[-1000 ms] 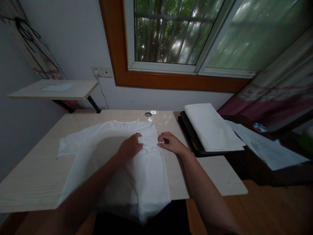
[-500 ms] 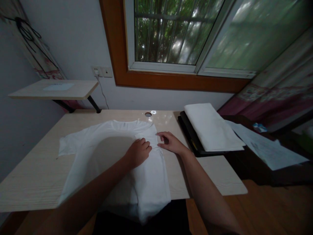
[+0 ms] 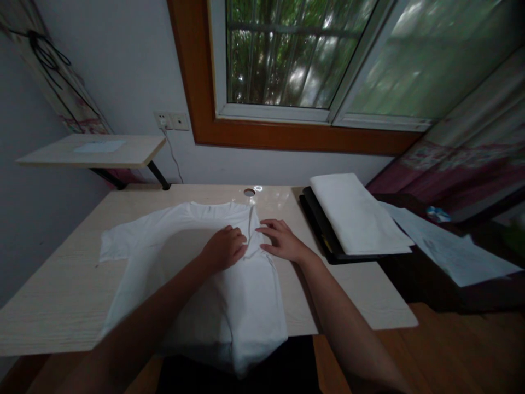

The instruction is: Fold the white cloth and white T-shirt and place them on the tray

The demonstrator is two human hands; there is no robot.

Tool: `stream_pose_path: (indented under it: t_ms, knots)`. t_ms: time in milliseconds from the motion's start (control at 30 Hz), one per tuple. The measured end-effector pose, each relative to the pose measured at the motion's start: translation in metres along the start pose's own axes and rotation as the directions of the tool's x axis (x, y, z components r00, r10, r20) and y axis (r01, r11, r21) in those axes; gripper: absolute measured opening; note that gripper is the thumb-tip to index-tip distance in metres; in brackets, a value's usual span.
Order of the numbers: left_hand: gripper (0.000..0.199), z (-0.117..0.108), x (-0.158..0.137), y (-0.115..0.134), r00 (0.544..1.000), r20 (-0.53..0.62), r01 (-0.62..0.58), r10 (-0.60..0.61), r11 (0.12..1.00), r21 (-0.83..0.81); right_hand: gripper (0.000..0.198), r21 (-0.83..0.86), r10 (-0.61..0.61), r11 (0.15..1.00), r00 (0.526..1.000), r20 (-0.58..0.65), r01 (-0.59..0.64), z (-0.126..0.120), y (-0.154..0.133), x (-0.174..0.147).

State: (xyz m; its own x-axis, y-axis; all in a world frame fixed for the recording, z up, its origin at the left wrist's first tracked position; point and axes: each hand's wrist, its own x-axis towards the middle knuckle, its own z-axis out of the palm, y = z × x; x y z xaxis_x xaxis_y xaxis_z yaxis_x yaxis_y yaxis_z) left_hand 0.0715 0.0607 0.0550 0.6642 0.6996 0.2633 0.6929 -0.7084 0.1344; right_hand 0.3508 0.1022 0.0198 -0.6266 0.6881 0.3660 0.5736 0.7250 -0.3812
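Observation:
A white T-shirt (image 3: 197, 290) lies spread on the desk, its neckline toward the wall and its hem hanging over the near edge. One sleeve stretches out to the left; the right side is folded inward. My left hand (image 3: 223, 249) has its fingers closed on the folded sleeve cloth near the right shoulder, raising a crease there. At the shirt's right edge, my right hand (image 3: 283, 241) has its fingers apart, the tips resting on the cloth.
The pale wooden desk (image 3: 61, 298) carries a raised shelf (image 3: 135, 150) at the left. At the right lies a folded white cloth (image 3: 361, 219) on black folders (image 3: 318, 232). Paper sheets (image 3: 451, 246) lie farther right. Behind are a window (image 3: 295, 60) and a socket (image 3: 171, 120).
My left hand has moved slightly left, drawing the sleeve cloth into an upright crease. My right hand has shifted a little left onto the shirt's edge, its fingers more spread.

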Motion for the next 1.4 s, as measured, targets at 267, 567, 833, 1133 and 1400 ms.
stream_pose_path:
  t_ms: [267,567,833,1133,1400]
  knots:
    - [0.013,0.028,0.011,-0.045,0.925,-0.119,0.356,-0.361,0.932,-0.063,0.046,0.098,0.013,0.995,1.000,-0.006,-0.013,-0.002,0.002,0.000]
    - [0.009,0.020,0.021,-0.054,0.789,-0.038,0.555,-0.613,0.738,-0.384,0.049,0.103,0.037,0.994,0.999,0.010,-0.038,-0.003,0.002,0.000]
    - [0.035,0.019,0.010,-0.063,0.839,0.015,0.516,-0.544,0.787,-0.339,0.047,0.120,0.025,0.992,1.000,0.016,-0.027,0.000,0.006,0.000]
    - [0.034,0.038,0.045,-0.056,0.987,-0.130,0.086,-0.095,0.994,-0.073,0.025,0.178,-0.020,0.984,1.000,0.005,0.019,-0.010,-0.010,0.002]
    - [0.046,0.055,0.067,-0.053,0.988,-0.008,0.153,-0.153,0.988,0.007,0.035,0.264,-0.082,0.963,0.992,0.097,0.054,-0.005,-0.002,0.001]
